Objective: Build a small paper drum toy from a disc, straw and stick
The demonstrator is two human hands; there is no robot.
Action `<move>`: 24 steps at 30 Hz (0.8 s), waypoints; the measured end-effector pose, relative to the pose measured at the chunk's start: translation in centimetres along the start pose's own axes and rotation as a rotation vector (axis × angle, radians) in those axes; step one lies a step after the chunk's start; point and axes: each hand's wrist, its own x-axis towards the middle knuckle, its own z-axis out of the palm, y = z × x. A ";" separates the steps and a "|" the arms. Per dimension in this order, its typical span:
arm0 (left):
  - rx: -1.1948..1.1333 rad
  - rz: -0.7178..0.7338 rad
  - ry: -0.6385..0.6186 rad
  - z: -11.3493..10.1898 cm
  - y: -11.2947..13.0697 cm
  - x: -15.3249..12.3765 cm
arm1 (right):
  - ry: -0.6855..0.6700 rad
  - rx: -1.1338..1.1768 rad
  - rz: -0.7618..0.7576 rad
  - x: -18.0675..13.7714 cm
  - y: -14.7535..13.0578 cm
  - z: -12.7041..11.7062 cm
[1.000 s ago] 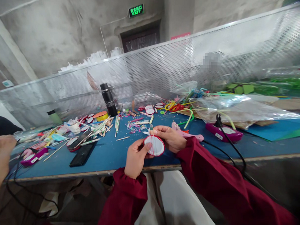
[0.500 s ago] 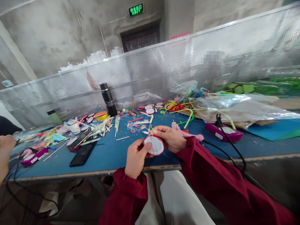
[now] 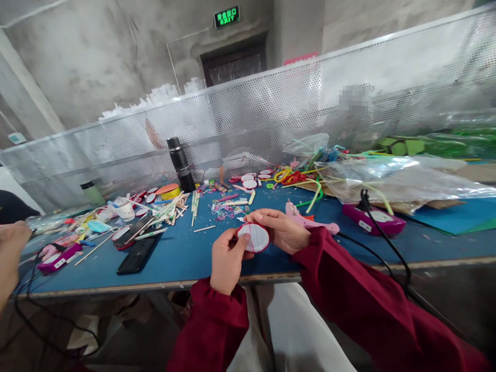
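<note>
A white round disc with a red rim (image 3: pixel 259 238) is gripped at its left side by my left hand (image 3: pixel 227 259), the thumb lying on its face. A thin red line, perhaps thread, runs down the disc beside that thumb. My right hand (image 3: pixel 283 230) is closed in a pinch at the disc's upper edge; what its fingertips hold is too small to make out. Just beyond those fingertips shows a small brownish tip (image 3: pixel 247 209). Right of my right hand, a pink glue gun (image 3: pixel 310 222) lies on the blue table (image 3: pixel 187 260).
Left of my hands lie a black phone (image 3: pixel 139 253) and a heap of sticks (image 3: pixel 175 207). A black bottle (image 3: pixel 181 165) stands behind. At right are a purple box (image 3: pixel 373 220) with a black cable and plastic bags (image 3: pixel 416 179). Another person's hand (image 3: pixel 9 241) is at far left.
The disc has turned slightly in my hands, and the pale strip that crossed its upper part no longer shows there. My right fingertips have shifted a little left along its edge.
</note>
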 end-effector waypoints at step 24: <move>0.049 -0.005 0.066 0.5 0.2 0.1 | 0.074 -0.002 -0.040 0.0 -0.1 0.3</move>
